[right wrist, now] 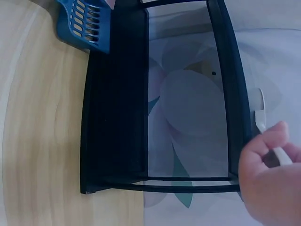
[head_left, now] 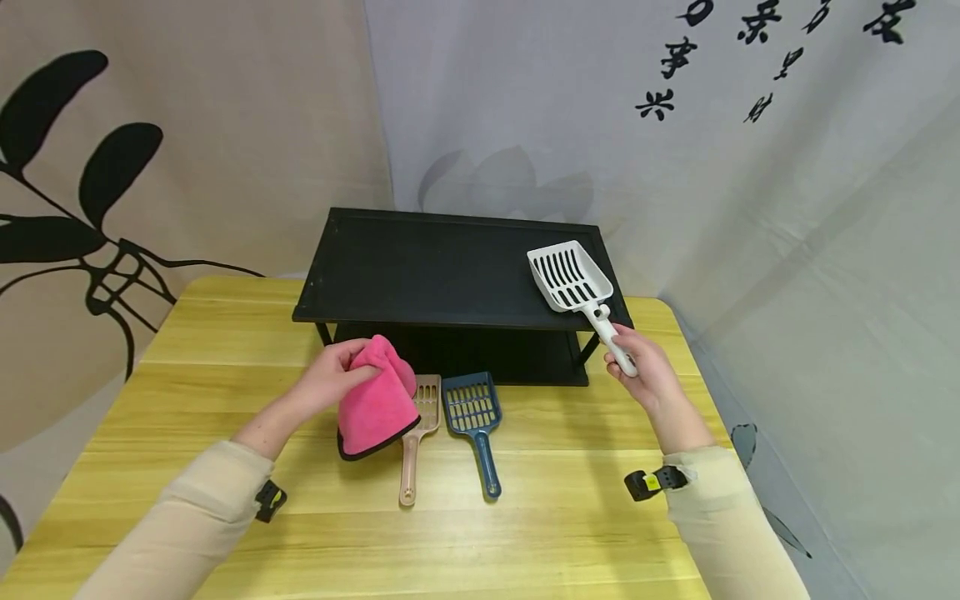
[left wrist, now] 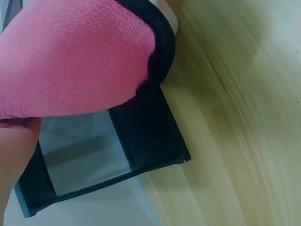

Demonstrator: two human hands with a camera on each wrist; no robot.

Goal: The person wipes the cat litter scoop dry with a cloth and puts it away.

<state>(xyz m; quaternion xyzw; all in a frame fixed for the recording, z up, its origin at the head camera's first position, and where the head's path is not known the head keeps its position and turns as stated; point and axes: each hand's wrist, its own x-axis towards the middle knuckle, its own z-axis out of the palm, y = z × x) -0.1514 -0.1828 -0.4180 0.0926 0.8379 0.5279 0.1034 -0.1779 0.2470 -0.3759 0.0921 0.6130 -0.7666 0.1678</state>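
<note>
My left hand [head_left: 341,377] pinches the top of a pink cloth [head_left: 378,404] with a black edge, which hangs above the table. Partly behind the cloth lies a beige litter scoop [head_left: 409,467], and a blue litter scoop [head_left: 483,454] lies beside it. With my right hand [head_left: 648,367] I grip the handle of a white litter scoop [head_left: 570,275], its slotted head over the right end of the black two-tier rack [head_left: 435,267]. Whether that head touches the top shelf I cannot tell. In the left wrist view the pink cloth [left wrist: 80,61] covers much of the rack.
The wooden table [head_left: 570,517] carries the rack at its back. Behind it hangs a pale cloth backdrop [head_left: 487,100] with black leaf drawings and characters. The rack's lower shelf [right wrist: 117,108] shows in the right wrist view, near the blue scoop.
</note>
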